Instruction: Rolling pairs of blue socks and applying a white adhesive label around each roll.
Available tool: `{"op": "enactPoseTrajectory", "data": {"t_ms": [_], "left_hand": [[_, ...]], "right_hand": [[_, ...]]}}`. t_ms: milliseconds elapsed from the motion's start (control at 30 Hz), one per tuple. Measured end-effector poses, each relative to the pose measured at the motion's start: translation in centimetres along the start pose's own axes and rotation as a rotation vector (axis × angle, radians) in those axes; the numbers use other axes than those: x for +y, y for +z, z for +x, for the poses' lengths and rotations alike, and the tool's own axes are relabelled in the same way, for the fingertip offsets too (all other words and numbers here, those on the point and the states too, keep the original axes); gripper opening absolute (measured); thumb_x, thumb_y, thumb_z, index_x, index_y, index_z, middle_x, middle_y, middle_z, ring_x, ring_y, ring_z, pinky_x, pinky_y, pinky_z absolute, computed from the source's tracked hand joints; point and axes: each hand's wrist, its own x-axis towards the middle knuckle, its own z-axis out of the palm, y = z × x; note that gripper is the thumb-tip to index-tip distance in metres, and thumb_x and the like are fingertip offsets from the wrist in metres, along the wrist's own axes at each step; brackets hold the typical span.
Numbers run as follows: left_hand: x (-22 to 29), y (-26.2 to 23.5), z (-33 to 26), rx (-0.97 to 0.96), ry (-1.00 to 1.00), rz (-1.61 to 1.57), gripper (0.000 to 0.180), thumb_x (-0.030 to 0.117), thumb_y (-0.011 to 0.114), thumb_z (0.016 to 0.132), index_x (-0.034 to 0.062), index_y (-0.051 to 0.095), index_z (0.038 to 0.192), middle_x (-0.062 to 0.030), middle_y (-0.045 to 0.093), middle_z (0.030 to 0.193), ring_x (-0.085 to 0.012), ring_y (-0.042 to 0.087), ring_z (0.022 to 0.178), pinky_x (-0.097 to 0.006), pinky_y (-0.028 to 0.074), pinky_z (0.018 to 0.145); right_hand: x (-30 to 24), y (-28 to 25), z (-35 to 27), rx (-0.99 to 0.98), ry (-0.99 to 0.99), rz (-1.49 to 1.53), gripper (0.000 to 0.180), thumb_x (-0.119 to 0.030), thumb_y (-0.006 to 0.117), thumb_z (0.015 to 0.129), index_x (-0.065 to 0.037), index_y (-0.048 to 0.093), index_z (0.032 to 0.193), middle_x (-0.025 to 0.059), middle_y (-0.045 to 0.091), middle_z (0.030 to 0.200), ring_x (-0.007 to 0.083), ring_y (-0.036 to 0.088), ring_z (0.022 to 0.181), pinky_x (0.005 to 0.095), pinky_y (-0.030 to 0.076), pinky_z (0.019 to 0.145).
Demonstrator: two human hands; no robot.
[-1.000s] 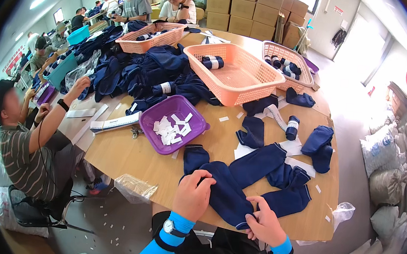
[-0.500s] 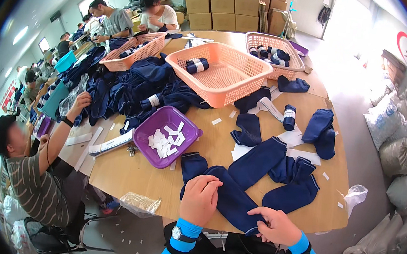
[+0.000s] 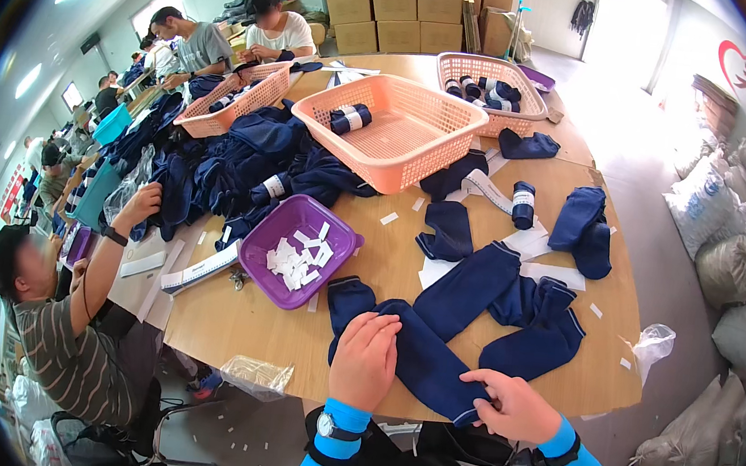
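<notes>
Basically smoothing navy sock (image 3: 432,369) flat at near edge of wooden table (image 3: 229,327). Left hand (image 3: 365,358) palm-down, fingers spread narrow, pressing sock's left part; right hand (image 3: 513,406) pinching striped cuff end. Best kept taut, cuff edges aligned, clear of neighbouring socks (image 3: 534,334) and purple tray (image 3: 300,248).

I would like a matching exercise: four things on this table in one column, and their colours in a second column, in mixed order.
Things:
1. tray with paper slips
2. big basket in the middle
3. sock under the left hand and right hand
4. paper slips

Colours:
A. white
B. navy blue
C. purple
D. orange

Pairs: 1-C, 2-D, 3-B, 4-A
</notes>
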Motion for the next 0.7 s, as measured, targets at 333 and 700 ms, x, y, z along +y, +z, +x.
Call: {"op": "enactPoseTrajectory", "data": {"t_ms": [333, 700], "left_hand": [[0.8, -0.9, -0.7, 0.009, 0.078, 0.042, 0.033, 0.004, 0.066, 0.085, 0.0074, 0.076, 0.116, -0.0049, 0.071, 0.136, -0.0307, 0.057, 0.138, -0.048, 0.043, 0.113], [1.2, 0.3, -0.6, -0.192, -0.01, 0.201, 0.073, 0.03, 0.073, 0.087, -0.0016, 0.057, 0.15, -0.0239, 0.047, 0.163, -0.0406, 0.046, 0.15, -0.052, 0.034, 0.123]], "right_hand": [[-7.8, -4.7, -4.7, 0.116, -0.464, -0.616, 0.043, -0.015, 0.083, 0.085, -0.01, 0.072, 0.127, 0.0109, 0.074, 0.113, 0.0333, 0.073, 0.104, 0.0438, 0.058, 0.089], [2.2, 1.7, -4.3, -0.077, -0.543, -0.703, 0.043, -0.019, 0.08, 0.09, -0.017, 0.075, 0.133, 0.0073, 0.053, 0.164, 0.0319, 0.047, 0.153, 0.0509, 0.037, 0.126]]}}
